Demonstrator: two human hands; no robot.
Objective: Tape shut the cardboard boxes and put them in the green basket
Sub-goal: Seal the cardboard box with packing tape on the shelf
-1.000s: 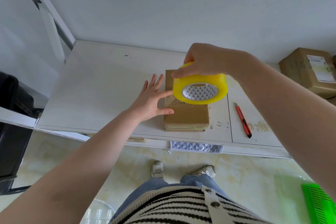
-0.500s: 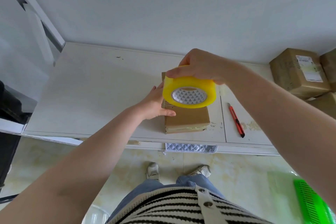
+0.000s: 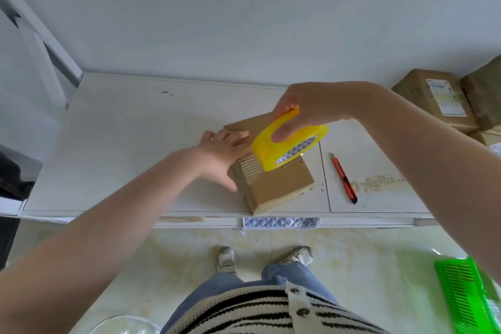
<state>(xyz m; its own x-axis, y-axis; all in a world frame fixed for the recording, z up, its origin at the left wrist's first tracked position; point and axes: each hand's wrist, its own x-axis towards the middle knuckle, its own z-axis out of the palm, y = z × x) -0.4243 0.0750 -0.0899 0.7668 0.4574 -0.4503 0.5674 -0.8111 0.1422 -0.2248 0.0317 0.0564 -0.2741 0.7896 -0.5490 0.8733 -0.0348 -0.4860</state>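
A flat brown cardboard box [image 3: 282, 184] lies askew near the front edge of the white table [image 3: 130, 130]. My left hand [image 3: 219, 152] rests against the box's left side, fingers laid over its top and thumb down by its edge; it is motion-blurred. My right hand [image 3: 311, 106] grips a yellow tape roll [image 3: 271, 149], thumb through its core. The roll is tilted just above the box's middle. The green basket [image 3: 466, 295] stands on the floor at the lower right, partly cut off.
A red box cutter [image 3: 344, 177] lies on the table right of the box. More cardboard boxes [image 3: 433, 97] are stacked at the far right by the wall. A quilted cloth [image 3: 282, 222] hangs below the table edge. My feet stand on the tiled floor.
The box has turned, its near end swinging right. My right hand has tilted the tape roll and lowered it towards the box. My left hand has shifted along the box's left side.
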